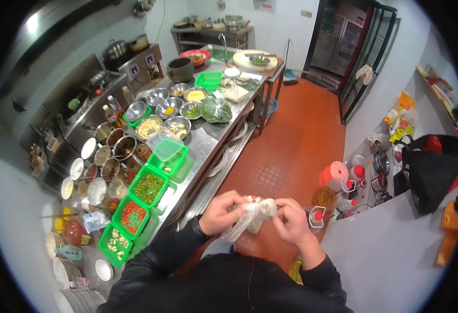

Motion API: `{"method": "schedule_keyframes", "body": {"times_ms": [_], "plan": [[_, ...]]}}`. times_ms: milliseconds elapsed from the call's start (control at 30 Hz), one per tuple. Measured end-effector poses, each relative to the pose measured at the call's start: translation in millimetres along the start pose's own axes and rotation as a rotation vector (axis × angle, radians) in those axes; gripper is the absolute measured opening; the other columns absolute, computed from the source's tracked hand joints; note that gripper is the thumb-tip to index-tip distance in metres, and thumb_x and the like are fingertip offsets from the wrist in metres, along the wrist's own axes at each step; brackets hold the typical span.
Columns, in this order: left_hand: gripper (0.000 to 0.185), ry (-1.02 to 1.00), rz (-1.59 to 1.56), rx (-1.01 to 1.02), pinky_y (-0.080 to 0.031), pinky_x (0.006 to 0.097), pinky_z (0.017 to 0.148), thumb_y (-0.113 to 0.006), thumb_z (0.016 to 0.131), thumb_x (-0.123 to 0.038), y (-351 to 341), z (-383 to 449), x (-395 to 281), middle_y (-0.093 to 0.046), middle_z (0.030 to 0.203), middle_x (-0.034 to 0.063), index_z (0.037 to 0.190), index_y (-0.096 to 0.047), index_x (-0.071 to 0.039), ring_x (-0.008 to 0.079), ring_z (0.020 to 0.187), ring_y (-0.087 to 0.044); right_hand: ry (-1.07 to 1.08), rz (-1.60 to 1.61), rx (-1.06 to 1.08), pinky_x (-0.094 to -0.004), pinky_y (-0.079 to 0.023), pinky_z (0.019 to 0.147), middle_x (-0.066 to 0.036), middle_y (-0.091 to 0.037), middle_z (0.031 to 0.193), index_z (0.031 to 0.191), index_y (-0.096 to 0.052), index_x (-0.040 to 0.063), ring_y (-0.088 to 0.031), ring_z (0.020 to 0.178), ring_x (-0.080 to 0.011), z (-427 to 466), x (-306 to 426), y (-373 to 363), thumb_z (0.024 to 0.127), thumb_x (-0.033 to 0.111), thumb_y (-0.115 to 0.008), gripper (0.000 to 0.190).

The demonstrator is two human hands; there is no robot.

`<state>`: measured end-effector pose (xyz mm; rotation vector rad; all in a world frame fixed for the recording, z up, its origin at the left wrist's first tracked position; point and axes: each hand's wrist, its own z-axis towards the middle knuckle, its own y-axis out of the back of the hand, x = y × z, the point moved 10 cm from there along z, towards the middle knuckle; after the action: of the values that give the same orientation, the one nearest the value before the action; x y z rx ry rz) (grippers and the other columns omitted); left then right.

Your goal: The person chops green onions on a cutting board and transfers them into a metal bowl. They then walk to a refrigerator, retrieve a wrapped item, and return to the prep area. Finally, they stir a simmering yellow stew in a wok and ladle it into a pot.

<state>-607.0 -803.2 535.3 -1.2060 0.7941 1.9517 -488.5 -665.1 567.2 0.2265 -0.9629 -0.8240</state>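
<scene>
In front of my body, above the floor, a crumpled translucent plastic bag [248,220] hangs between both hands. My left hand [222,213] pinches one side of it with thumb and fingers. On the other side, my right hand [292,221] grips the bunched top. Some red and white matter shows at the bag's upper edge, but I cannot tell what it is. To the left on the steel counter stand green plastic baskets with peeled garlic cloves [116,244], chopped red chilli [133,217] and chopped green chilli [149,189].
Metal bowls of chopped ingredients [149,127] and a bag of leafy greens [216,109] crowd the steel counter [201,144]. Stacked plates [66,274] stand at near left. Oil jugs [324,197] and a pink container [333,174] line the right. Red tiled floor [291,129] runs between.
</scene>
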Motion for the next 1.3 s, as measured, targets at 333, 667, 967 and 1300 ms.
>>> {"method": "schedule_keyframes", "body": {"times_ms": [333,667,967,1300], "plan": [[0.006,0.118,-0.249,-0.027,-0.046,0.0261,0.074,-0.061,0.092,-0.003,103.2,244.0,82.7,-0.064,0.085,0.0016,0.096,-0.064,0.0,0.0111,0.077,-0.057,0.17,0.078,-0.075,-0.0354,-0.05,0.059,-0.012,-0.065,0.081,0.067,-0.045,0.006,-0.058,0.063,-0.0257,202.1,-133.1,53.2,0.069,-0.004,-0.067,0.024],[0.016,-0.873,0.363,0.212,-0.028,0.028,0.051,-0.07,0.072,-0.009,117.7,429.9,36.2,-0.031,0.062,-0.0066,0.087,-0.075,-0.011,0.009,0.051,-0.032,0.309,-0.201,-0.05,-0.0425,-0.052,0.063,-0.014,-0.066,0.097,0.077,-0.044,0.003,-0.059,0.068,-0.0282,358.9,-263.0,113.4,0.077,0.011,-0.073,0.03],[0.036,-1.18,0.8,0.026,-0.036,0.0235,0.054,-0.048,0.1,-0.039,85.2,537.4,75.2,-0.039,0.062,-0.0064,0.108,-0.072,-0.013,0.0122,0.056,-0.038,0.311,0.099,0.063,-0.0355,-0.049,0.064,-0.011,-0.059,0.084,0.097,-0.058,0.007,-0.055,0.072,-0.0255,466.0,-428.7,125.5,0.08,0.015,-0.069,0.022],[0.039,-1.338,0.672,-0.01,-0.027,0.0233,0.054,-0.043,0.104,-0.037,97.6,653.4,139.5,-0.03,0.057,-0.0078,0.098,-0.073,-0.013,0.0085,0.049,-0.026,0.398,0.305,-0.241,-0.0254,-0.04,0.069,-0.001,-0.049,0.077,0.101,-0.056,0.014,-0.048,0.071,-0.0133,581.4,-547.7,137.4,0.09,0.028,-0.063,0.018]]}}
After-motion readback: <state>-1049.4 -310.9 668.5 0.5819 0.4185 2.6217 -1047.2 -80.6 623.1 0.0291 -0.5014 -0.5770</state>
